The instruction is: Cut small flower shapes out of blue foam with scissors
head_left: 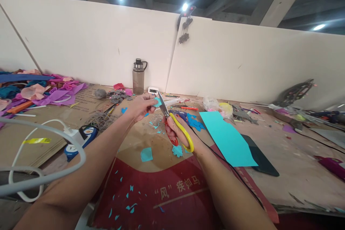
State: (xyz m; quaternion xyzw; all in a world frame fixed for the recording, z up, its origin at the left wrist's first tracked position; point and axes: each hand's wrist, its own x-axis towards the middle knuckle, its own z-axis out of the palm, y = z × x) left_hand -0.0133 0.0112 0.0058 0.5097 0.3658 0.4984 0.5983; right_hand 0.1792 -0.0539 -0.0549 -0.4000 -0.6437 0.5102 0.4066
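- Plainly, I count two hands on my feed, each clamped on something: the left hand (141, 107) pinches one small turquoise piece (158, 102) between its fingertips; the right hand (175, 126) is wrapped around the handles of one pair of scissors (163, 106).
- The scissors are held above the worktop (269, 129), near the middle of my view. Their long axis runs from eleven to five o'clock, blades at eleven beside the small piece, yellow and red handles at five.
- Taking the scissors as my dial's centre, I see one turquoise square (147, 154) at seven, one scalloped cut-out (177, 151) at six and one large turquoise sheet (229, 140) between three and four, partly covering one dark slab (265, 161).
- Scraps (132, 188) lie scattered around seven; I cannot count them all.
- At eleven stand one bottle (138, 81) and, just beside it, one white digital display (153, 90), its digits too small for me to read.
- At six, the red-and-tan board (145, 215) carries pale writing that I read as “风” 疾如马.
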